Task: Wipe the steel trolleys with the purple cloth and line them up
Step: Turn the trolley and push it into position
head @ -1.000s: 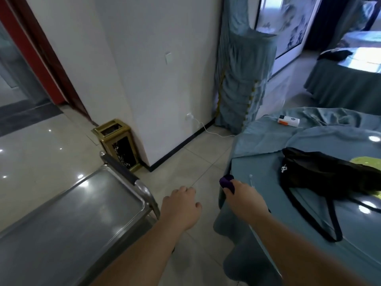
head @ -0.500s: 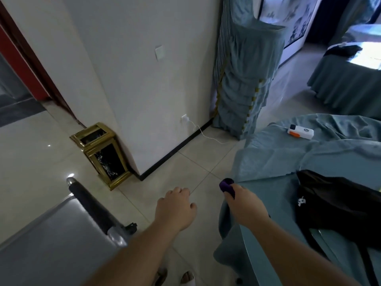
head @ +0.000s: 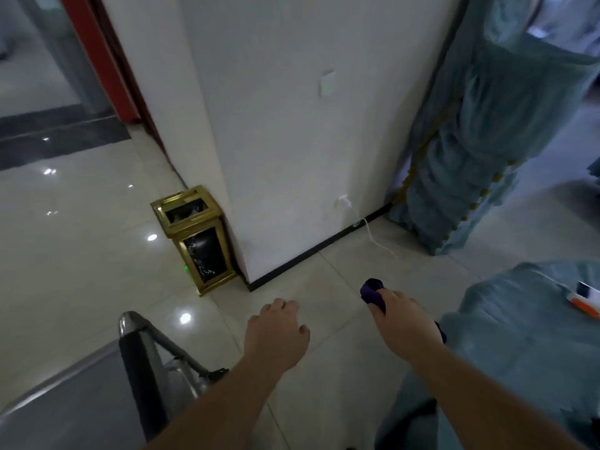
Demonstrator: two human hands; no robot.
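Note:
A steel trolley (head: pixel 65 404) fills the lower left corner, its black-wrapped handle bar (head: pixel 139 368) sticking up at its right end. My left hand (head: pixel 276 336) hovers over the floor just right of that handle, fingers loosely curled and holding nothing. My right hand (head: pixel 402 323) is further right, closed around a bunched purple cloth (head: pixel 373 292) that pokes out past the knuckles. Only this one trolley is in view, and most of it is cut off by the frame.
A gold and black waste bin (head: pixel 194 238) stands against the white pillar (head: pixel 292 125). A white cable (head: pixel 373 235) runs from a low socket across the tiles. A stack of teal-covered chairs (head: pixel 480 141) is at the right. A table with teal cloth (head: pixel 519 336) holds an orange-white device (head: pixel 584 297).
The view has swung left and away from the table; the black bag is out of sight. The trolley has slid to the lower left. Both hands keep their pose, the right still holding the cloth.

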